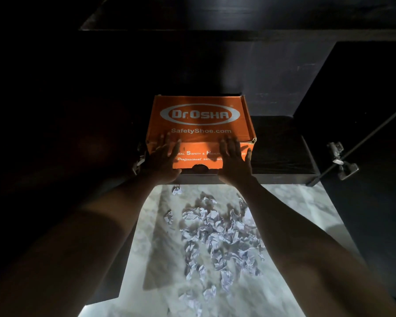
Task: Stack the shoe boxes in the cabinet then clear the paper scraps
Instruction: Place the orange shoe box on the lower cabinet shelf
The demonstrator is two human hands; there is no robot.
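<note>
An orange shoe box (200,120) printed "Dr.OSHA SafetyShoe.com" sits at the left of a dark cabinet shelf (281,154), its front end at the shelf's edge. My left hand (161,160) lies flat against the box's front left, fingers straight and reaching over the lid's edge. My right hand (234,160) presses the front right the same way, fingers spread. Below the shelf, crumpled white paper scraps (217,234) lie scattered on the pale marbled floor (290,202).
The dark cabinet is open, with an upper shelf board (215,35) above the box. Metal door hinges (343,161) stick out at the right, and an open dark door (375,133) stands there. Another hinge (138,162) shows left of the box.
</note>
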